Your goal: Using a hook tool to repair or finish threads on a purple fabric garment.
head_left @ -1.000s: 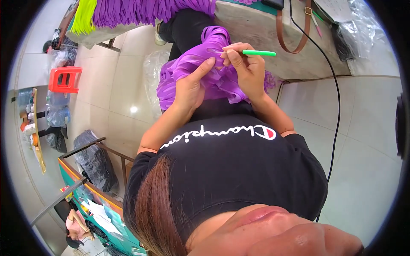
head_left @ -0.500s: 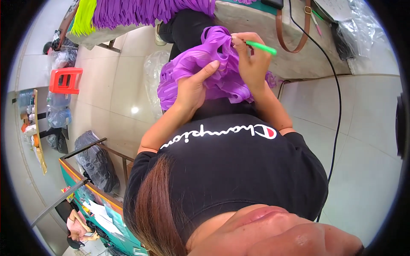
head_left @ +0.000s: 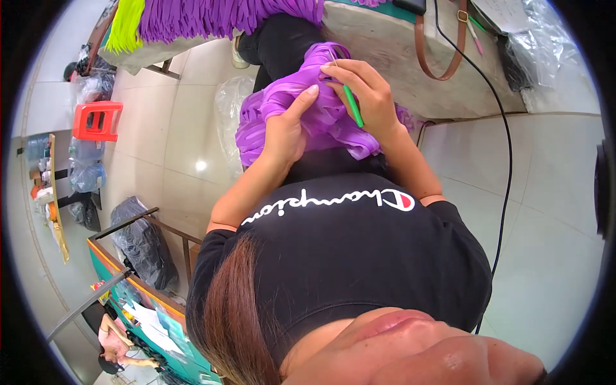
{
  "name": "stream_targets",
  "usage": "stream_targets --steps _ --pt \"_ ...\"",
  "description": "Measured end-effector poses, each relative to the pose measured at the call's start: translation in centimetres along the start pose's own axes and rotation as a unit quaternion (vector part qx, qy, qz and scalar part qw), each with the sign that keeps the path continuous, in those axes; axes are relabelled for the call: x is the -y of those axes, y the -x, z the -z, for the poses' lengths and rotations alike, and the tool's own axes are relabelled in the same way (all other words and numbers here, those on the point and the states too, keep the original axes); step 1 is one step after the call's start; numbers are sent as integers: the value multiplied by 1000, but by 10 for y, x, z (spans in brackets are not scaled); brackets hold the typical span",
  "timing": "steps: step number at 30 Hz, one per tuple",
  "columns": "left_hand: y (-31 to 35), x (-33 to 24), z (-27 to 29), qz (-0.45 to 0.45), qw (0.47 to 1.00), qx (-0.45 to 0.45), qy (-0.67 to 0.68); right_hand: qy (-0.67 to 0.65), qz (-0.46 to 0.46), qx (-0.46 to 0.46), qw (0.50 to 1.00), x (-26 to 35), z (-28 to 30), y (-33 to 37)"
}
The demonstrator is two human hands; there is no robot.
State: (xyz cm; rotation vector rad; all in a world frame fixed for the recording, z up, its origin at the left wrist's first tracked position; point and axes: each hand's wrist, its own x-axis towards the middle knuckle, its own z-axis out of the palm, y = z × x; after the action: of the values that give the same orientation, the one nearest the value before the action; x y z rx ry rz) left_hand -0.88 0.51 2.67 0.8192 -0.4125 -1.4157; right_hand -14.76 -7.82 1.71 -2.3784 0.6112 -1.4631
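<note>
A bundle of shiny purple ribbon [head_left: 253,131] lies in loose loops across my lap. My left hand [head_left: 287,131] is closed on its near left part, thumb on top and the other fingers hidden under the folds. At the upper right of the bundle my right hand [head_left: 372,99] holds a thin tool with a green handle [head_left: 353,106]. The handle slants down out of the grip, while a fine metal-looking shaft points up among the ribbon loops. My right fingertips pinch close to a loop there; the exact contact is hard to see.
Ahead stands a cloth-covered table [head_left: 385,45] bearing purple fringe [head_left: 192,19] and yellow-green fringe [head_left: 126,29]. A brown strap [head_left: 420,51] and a black cable [head_left: 494,77] hang at the right. A red stool [head_left: 96,120] stands left; another person [head_left: 114,337] sits at lower left.
My right hand has turned, swinging the green handle from pointing right to pointing down toward me. Its fingertips have moved slightly left, and the ribbon loops have shifted. My left hand stays on the bundle.
</note>
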Motion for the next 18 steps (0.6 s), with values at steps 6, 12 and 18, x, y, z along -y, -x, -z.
stream_targets --steps 6,12,18 --pt "1 9 4 -64 989 -21 -131 54 69 44 995 -6 2 -3" --pt "3 7 7 -112 950 -38 -289 59 89 63 992 -8 5 -2" --pt "0 5 0 -134 967 -29 -216 28 33 -46 998 -3 -3 -3"
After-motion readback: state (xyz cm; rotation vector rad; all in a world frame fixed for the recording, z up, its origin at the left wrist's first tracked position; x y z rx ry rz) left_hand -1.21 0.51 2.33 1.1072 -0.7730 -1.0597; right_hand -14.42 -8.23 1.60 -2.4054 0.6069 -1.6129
